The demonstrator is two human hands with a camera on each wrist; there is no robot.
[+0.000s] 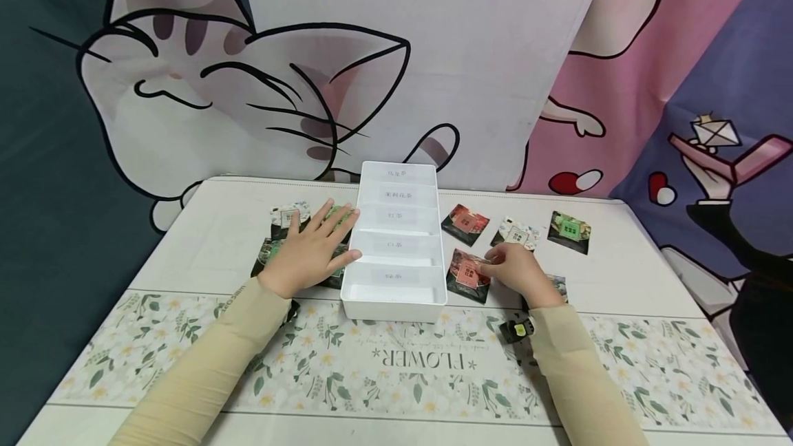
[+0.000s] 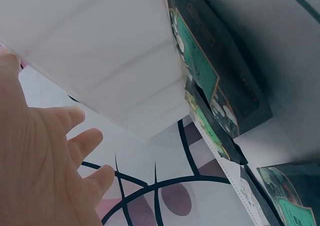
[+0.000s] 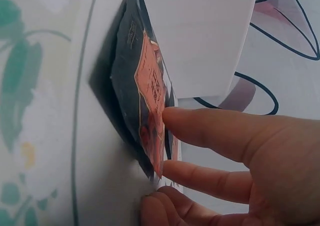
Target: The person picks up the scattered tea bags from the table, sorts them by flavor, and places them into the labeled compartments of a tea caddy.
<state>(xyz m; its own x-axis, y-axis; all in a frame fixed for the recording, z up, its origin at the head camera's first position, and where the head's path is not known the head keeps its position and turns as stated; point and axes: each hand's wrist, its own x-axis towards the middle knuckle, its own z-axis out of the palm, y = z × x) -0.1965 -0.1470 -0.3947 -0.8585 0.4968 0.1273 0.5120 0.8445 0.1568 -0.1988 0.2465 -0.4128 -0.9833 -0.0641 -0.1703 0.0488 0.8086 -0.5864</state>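
Observation:
A long white box (image 1: 394, 308) with labelled compartments stands upright mid-table. My left hand (image 1: 310, 253) is spread flat beside its left wall, thumb at the rim, above several green tea sachets (image 2: 200, 60) that it partly covers. To the right of the box, my right hand (image 1: 517, 270) has thumb and fingertips at the right edge of a red tea sachet (image 1: 466, 281), pinching that edge. In the right wrist view the same sachet (image 3: 145, 85) lies low over the tabletop, its printed face showing.
Another red sachet (image 1: 464, 224), a white one (image 1: 513, 231) and a green one (image 1: 568, 232) lie farther back on the right. A partly hidden sachet (image 1: 557, 284) is by my right wrist. Left of the box is a white sachet (image 1: 291, 213). A cartoon curtain (image 1: 483, 74) hangs behind the table.

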